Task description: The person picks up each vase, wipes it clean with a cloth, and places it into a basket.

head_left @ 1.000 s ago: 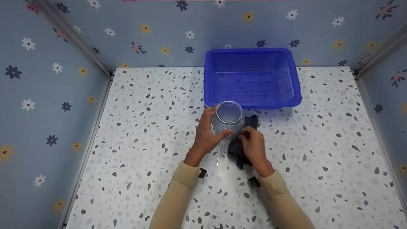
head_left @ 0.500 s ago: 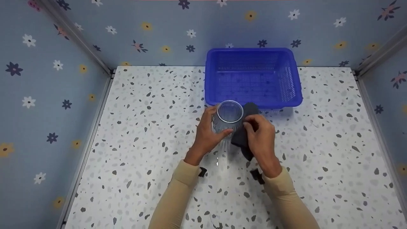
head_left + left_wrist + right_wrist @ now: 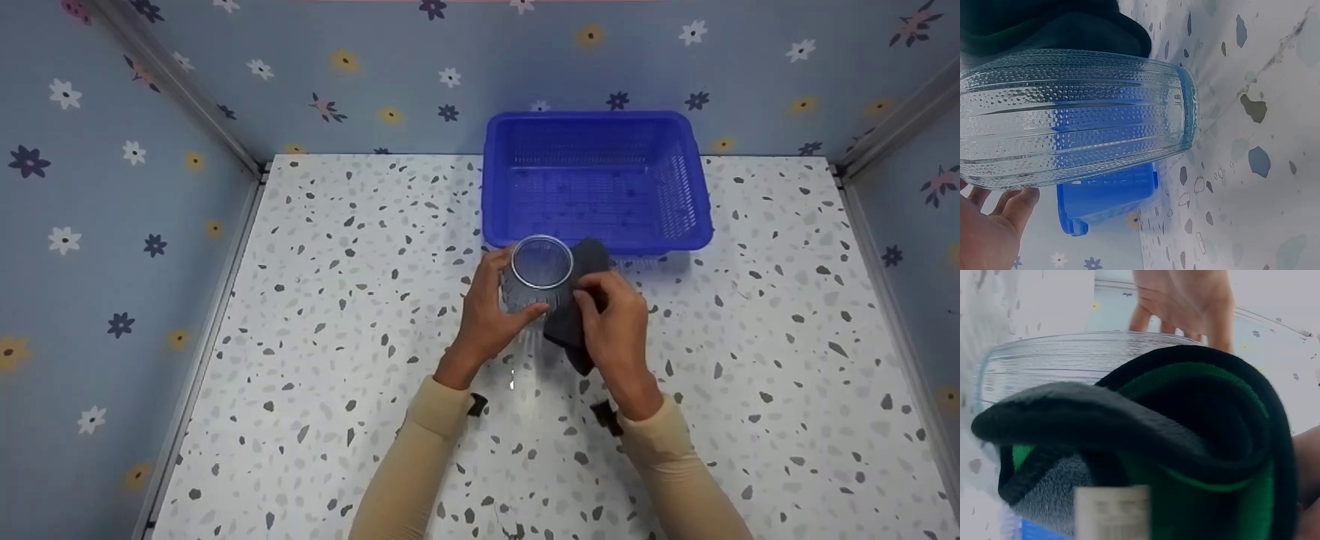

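Observation:
A clear glass vase (image 3: 1084,118), ribbed and dimpled, stands upright on the speckled table in front of the basket. My left hand (image 3: 484,322) grips it near the top, thumb on the near side and fingers round the left. On the vase's right side lies a dark grey cloth (image 3: 568,321), which my right hand (image 3: 619,322) pinches between thumb and fingers. Seen from the right wrist, the folded cloth (image 3: 1213,506) shows a green inner face, black edging and a pale tag (image 3: 1113,512), and it covers part of the glass.
Just behind the vase, a blue plastic basket (image 3: 600,245) with slotted sides sits near the back wall (image 3: 360,82). Flower-patterned panels enclose the table (image 3: 337,322) at the back, left and right. Small black pieces (image 3: 478,405) show beside the cuffs.
My right hand has shifted right and slightly away from me, drawing the cloth up along the vase's right side. Over the last half second little has moved. My left hand keeps its hold.

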Action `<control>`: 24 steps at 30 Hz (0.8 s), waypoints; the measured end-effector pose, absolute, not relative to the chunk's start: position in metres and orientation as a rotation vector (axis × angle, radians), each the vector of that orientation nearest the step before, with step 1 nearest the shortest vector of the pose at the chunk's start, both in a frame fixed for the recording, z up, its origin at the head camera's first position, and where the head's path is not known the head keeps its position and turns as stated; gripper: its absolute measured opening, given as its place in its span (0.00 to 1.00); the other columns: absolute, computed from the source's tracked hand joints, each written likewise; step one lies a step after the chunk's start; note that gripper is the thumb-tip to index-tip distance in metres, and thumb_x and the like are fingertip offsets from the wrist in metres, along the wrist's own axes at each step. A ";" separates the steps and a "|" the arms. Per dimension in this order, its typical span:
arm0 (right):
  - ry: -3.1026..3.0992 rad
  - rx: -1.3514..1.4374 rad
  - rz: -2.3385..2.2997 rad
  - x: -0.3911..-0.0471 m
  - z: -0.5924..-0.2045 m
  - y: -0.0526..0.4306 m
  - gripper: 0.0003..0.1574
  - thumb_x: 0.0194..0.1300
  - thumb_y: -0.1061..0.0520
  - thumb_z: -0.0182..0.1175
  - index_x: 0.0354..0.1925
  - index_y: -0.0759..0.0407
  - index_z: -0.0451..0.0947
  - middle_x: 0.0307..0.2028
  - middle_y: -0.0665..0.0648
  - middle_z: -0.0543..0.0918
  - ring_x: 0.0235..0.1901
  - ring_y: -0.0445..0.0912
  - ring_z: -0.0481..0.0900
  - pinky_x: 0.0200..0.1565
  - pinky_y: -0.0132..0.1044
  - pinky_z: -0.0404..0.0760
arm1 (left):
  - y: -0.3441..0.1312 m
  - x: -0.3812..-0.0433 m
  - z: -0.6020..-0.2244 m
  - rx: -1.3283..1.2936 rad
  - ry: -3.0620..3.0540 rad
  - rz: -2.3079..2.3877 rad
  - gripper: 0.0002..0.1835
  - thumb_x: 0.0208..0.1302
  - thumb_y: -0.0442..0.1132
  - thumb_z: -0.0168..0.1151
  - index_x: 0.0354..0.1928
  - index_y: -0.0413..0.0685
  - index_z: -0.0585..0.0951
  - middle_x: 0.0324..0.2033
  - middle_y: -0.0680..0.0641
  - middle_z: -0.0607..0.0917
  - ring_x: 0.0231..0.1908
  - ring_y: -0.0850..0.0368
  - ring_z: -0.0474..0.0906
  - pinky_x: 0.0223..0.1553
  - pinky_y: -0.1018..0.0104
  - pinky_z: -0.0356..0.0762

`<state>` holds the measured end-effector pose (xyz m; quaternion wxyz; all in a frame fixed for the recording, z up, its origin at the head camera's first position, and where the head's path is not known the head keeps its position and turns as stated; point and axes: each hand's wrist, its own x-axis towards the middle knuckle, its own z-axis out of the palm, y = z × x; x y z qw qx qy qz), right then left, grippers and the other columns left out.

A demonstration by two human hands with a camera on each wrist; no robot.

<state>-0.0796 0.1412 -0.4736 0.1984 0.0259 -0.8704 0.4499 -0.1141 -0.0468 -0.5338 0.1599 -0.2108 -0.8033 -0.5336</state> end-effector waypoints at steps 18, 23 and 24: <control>-2.634 -0.046 1.305 -0.086 -0.554 0.140 0.05 0.63 0.74 0.69 0.36 0.69 0.84 0.34 0.65 0.88 0.37 0.59 0.86 0.43 0.55 0.83 | -0.048 -0.113 -0.533 -0.571 -2.325 -1.541 0.44 0.59 0.50 0.81 0.71 0.40 0.68 0.70 0.39 0.72 0.71 0.45 0.69 0.69 0.50 0.71; -2.635 -0.027 1.306 -0.087 -0.558 0.143 0.05 0.63 0.75 0.69 0.35 0.68 0.85 0.33 0.65 0.88 0.35 0.58 0.86 0.41 0.54 0.82 | -0.047 -0.111 -0.533 -0.576 -2.350 -1.524 0.44 0.62 0.52 0.79 0.71 0.39 0.68 0.71 0.37 0.70 0.72 0.44 0.68 0.69 0.47 0.71; -2.630 -0.023 1.311 -0.086 -0.556 0.144 0.05 0.63 0.75 0.69 0.35 0.68 0.85 0.33 0.64 0.88 0.35 0.58 0.85 0.41 0.53 0.82 | -0.047 -0.111 -0.533 -0.579 -2.350 -1.525 0.44 0.62 0.52 0.79 0.71 0.39 0.68 0.72 0.37 0.70 0.72 0.44 0.68 0.70 0.47 0.71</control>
